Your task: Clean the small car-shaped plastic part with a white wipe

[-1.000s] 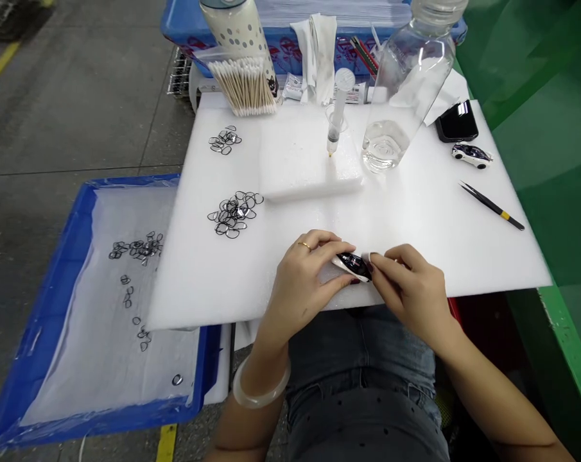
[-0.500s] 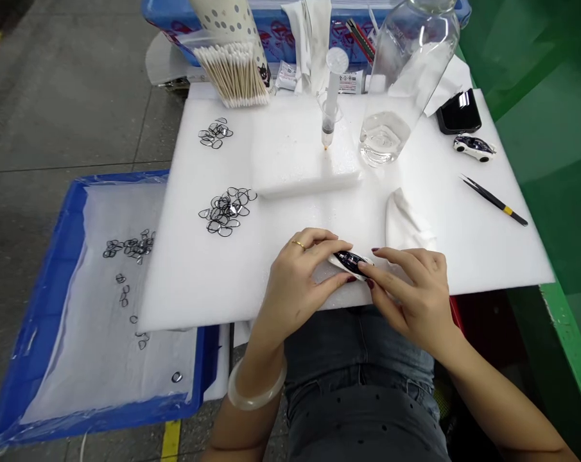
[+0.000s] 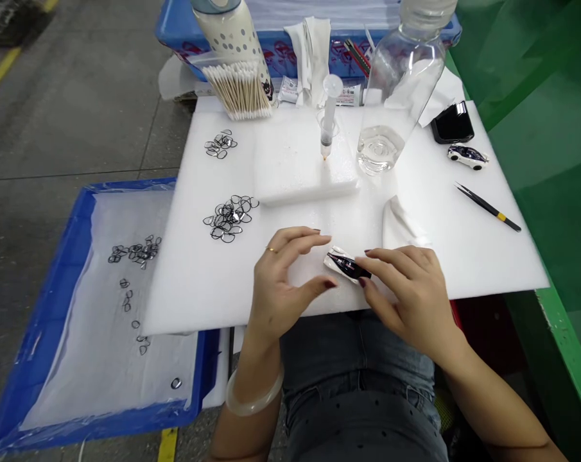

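- Model car (image 3: 348, 264): white-sided with a glossy dark top. It lies a little right of centre, close to the near edge of the white tabletop (image 3: 483, 269), its length slanting from far left to near right.
- Right grip (image 3: 410, 289): index finger and thumb sit about the car's right end in what I read as a light pinch; how firmly they press, I cannot tell.
- Left grip (image 3: 283, 282): fingers and thumb are spread in a wide C, opening towards the car's left end and, as far as I can see, apart from it.
- White cloth (image 3: 400, 224): rumpled, just beyond the right fingers.
- Steadying: with contact on one end only, the car may pivot. I would bring the left finger and thumb evenly to its far and near sides before turning it.
- Pressure: I would keep the pinch low on the white sides, since the glossy top probably takes fingerprints readily.
- Clearance: I would keep movements short and low. The foam block (image 3: 294, 167), with a syringe (image 3: 329, 119) tip down at it, lies on the far side; the tweezers (image 3: 487, 207) lie to the right, and the larger heap of black loops (image 3: 230, 218) to the left, where a sweeping wrist could scatter it.
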{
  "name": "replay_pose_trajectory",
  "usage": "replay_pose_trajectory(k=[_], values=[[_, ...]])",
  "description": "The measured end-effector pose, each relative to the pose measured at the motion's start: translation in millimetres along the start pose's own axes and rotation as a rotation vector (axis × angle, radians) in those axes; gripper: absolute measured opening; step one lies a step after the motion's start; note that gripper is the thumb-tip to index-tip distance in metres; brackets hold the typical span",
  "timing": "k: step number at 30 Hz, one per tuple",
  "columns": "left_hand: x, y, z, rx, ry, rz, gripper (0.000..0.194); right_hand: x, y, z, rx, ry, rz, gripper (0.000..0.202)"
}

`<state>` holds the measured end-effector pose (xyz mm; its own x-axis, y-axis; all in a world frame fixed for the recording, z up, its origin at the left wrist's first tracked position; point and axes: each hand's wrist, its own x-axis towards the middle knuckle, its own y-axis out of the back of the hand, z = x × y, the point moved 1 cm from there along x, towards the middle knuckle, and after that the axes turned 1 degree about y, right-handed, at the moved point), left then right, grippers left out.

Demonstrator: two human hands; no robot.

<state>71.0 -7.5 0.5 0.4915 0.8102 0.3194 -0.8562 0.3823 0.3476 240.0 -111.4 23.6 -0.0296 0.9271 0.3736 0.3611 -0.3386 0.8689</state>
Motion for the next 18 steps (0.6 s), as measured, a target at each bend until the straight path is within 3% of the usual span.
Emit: replay_pose_trajectory(k=[4, 6, 8, 10, 12, 15, 18], values=[[-5.1, 3.8, -1.4, -0.067, 0.062, 0.156, 0.013, 12.3, -11.1, -5.0, -0.001, 0.015, -0.012, 0.038], [-7.1, 3.9, -0.5, -0.037, 0.082, 0.162, 0.012, 9.1, -0.8, 11.9, -0.013, -0.028, 0.031, 0.040], [-8.8, 3.6, 0.3, -0.023, 0.090, 0.171, 0.011, -8.2, 24.8, 48.1, -0.103, -0.180, 0.134, 0.044], [-10.1, 3.3, 0.6, -0.025, 0.096, 0.195, 0.010, -41.8, 60.2, 98.5, -0.337, -0.458, 0.274, 0.055], [-11.0, 3.2, 0.3, -0.032, 0.098, 0.204, 0.011, -86.4, 94.7, 151.6, -0.547, -0.759, 0.329, 0.061], [-11.6, 3.1, -0.5, -0.003, 0.076, 0.163, 0.011, -147.0, 127.7, 211.9, -0.550, -1.167, 0.148, 0.064], [-11.1, 3.0, -0.8, 0.056, 0.036, 0.118, 0.010, -160.0, 135.5, 229.8, -0.595, -1.257, 0.040, 0.057]])
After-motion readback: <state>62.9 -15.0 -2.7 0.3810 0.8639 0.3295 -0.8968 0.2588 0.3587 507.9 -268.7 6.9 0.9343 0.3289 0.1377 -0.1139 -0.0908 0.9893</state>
